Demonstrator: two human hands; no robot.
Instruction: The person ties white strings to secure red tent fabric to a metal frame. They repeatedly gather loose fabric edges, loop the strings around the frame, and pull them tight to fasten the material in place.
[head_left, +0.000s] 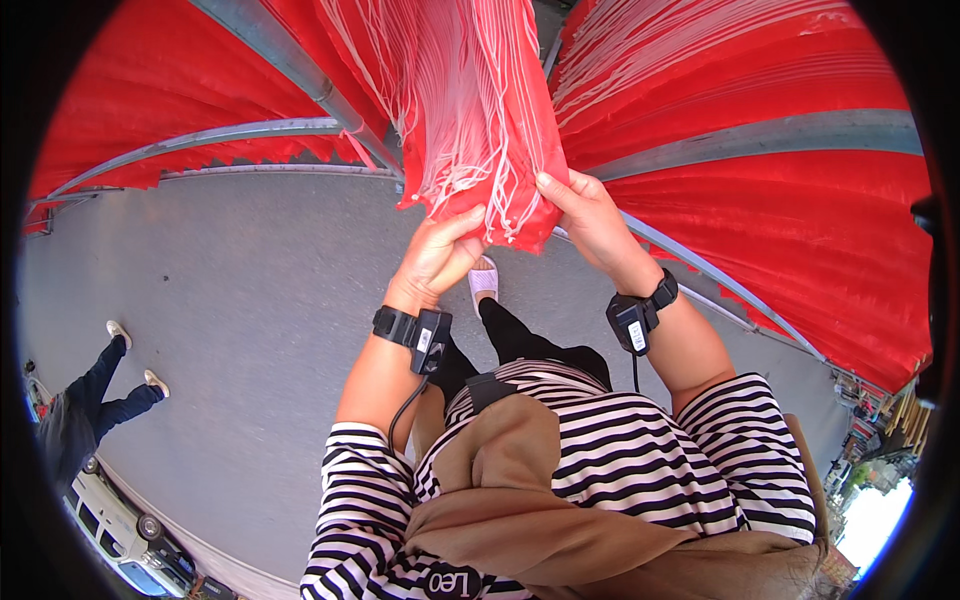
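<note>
Before me hangs a bundle of thin red sheets (551, 150), which look like plastic film or light cloth. Many white strings (480, 142) run down its length, with loose, knotted ends near the bottom edge. My left hand (442, 255) grips the lower left corner, thumb on top and fingers curled beneath. At the right edge, my right hand (596, 217) pinches the same bundle between thumb and fingers, close to a white string. Both hands hold the lower end spread between them. The underside of the bundle is hidden.
Metal rails (292, 64) and a curved bar (757, 142) carry more red sheets (765, 217) on both sides. A pink tie (358, 148) hangs from the left rail. Grey pavement (247, 262) lies below. To the left, a person (97, 405) walks near a parked white vehicle (112, 525).
</note>
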